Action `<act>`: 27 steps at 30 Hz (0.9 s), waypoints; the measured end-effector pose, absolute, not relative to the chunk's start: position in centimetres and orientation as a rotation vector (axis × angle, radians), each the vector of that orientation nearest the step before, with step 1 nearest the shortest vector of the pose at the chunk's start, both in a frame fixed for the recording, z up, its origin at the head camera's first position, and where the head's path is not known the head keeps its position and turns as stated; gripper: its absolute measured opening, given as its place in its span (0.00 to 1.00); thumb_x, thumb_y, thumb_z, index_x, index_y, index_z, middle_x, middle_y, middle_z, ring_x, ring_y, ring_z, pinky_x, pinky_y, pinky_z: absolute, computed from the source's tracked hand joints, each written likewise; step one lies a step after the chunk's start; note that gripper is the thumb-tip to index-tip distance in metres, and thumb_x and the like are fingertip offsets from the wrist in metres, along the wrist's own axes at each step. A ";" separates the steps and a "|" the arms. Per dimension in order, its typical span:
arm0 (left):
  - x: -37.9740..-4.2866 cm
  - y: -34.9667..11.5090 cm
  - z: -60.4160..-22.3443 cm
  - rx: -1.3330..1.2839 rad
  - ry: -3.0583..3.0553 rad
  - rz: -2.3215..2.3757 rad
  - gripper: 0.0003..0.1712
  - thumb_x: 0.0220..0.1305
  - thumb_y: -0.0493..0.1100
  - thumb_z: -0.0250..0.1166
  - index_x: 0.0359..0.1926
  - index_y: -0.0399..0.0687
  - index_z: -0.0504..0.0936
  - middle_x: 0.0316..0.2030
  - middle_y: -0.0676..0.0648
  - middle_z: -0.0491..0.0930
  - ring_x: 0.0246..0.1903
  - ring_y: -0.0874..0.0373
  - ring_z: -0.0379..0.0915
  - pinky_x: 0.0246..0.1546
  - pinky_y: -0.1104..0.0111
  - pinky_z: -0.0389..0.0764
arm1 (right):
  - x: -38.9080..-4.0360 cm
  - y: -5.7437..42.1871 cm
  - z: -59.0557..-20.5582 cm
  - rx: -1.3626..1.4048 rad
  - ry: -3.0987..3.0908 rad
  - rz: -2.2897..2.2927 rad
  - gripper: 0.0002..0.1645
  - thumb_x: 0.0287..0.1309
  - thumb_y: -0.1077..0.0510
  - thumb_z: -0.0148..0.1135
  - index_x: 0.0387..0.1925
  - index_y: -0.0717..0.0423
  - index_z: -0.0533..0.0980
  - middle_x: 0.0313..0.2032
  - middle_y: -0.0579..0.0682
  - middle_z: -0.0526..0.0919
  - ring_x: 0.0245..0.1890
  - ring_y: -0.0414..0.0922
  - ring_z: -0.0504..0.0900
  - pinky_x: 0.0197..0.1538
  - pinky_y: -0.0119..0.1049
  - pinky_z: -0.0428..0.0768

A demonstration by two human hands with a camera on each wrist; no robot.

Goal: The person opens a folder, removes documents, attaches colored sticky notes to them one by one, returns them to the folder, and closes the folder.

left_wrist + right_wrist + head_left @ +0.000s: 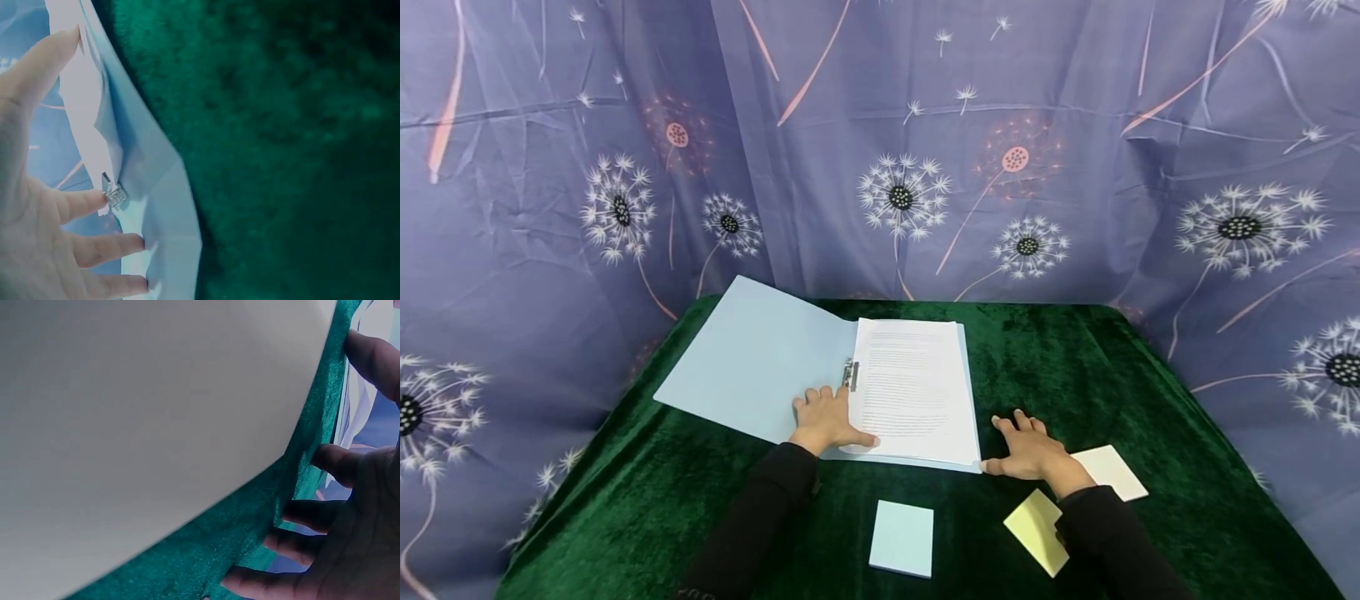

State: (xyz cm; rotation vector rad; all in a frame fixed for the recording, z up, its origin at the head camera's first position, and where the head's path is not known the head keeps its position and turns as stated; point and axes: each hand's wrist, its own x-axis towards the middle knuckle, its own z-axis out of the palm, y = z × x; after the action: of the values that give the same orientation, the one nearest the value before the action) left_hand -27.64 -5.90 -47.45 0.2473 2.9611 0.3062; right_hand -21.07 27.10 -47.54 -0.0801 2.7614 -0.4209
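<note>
A light blue folder (752, 358) lies open on the green cloth. Printed sheets (913, 387) rest on its right side, next to a metal clip (851, 374) near the fold. My left hand (824, 422) spreads over the folder's lower part, its thumb on the sheets. In the left wrist view, the extended fingers reach the folder by the clip (116, 196). My right hand (1028, 452) has its fingers spread over the cloth, thumb at the folder's lower right corner. A cream-white pad (162, 425) fills much of the right wrist view, beside that hand.
Nearest me sits a pale blue pad of notes (902, 537). A yellow pad (1038, 532) is partly covered by my right sleeve (1108, 533). The green cloth (625, 492) covers the table, and a purple dandelion-print curtain (820, 192) hangs behind it.
</note>
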 end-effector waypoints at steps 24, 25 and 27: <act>-27.4 -5.9 -48.7 0.215 3.013 0.310 0.64 0.36 0.76 0.77 0.71 0.48 0.69 0.53 0.35 0.74 0.54 0.38 0.66 0.59 0.37 0.66 | -21.0 27.2 -47.6 -0.076 2.743 -0.435 0.54 0.58 0.37 0.67 0.77 0.58 0.58 0.77 0.75 0.45 0.74 0.79 0.45 0.60 0.80 0.61; -27.4 -5.9 -48.6 0.219 3.010 0.301 0.64 0.37 0.76 0.77 0.71 0.49 0.70 0.54 0.35 0.74 0.53 0.39 0.66 0.58 0.38 0.67 | -21.0 27.2 -47.6 -0.076 2.742 -0.435 0.54 0.58 0.37 0.67 0.77 0.58 0.58 0.77 0.75 0.45 0.74 0.79 0.45 0.60 0.79 0.61; -27.3 -6.0 -48.5 0.225 3.004 0.277 0.63 0.38 0.77 0.76 0.71 0.49 0.70 0.54 0.35 0.74 0.53 0.39 0.66 0.57 0.39 0.68 | -21.0 27.2 -47.6 -0.078 2.740 -0.437 0.54 0.58 0.37 0.67 0.77 0.58 0.58 0.77 0.76 0.45 0.74 0.79 0.45 0.60 0.79 0.62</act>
State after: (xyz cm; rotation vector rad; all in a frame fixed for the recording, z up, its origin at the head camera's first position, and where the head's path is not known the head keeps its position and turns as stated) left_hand -27.30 -5.96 -48.50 0.2249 3.0041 0.2769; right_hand -20.99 27.18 -47.59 -0.0779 2.7402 -0.4365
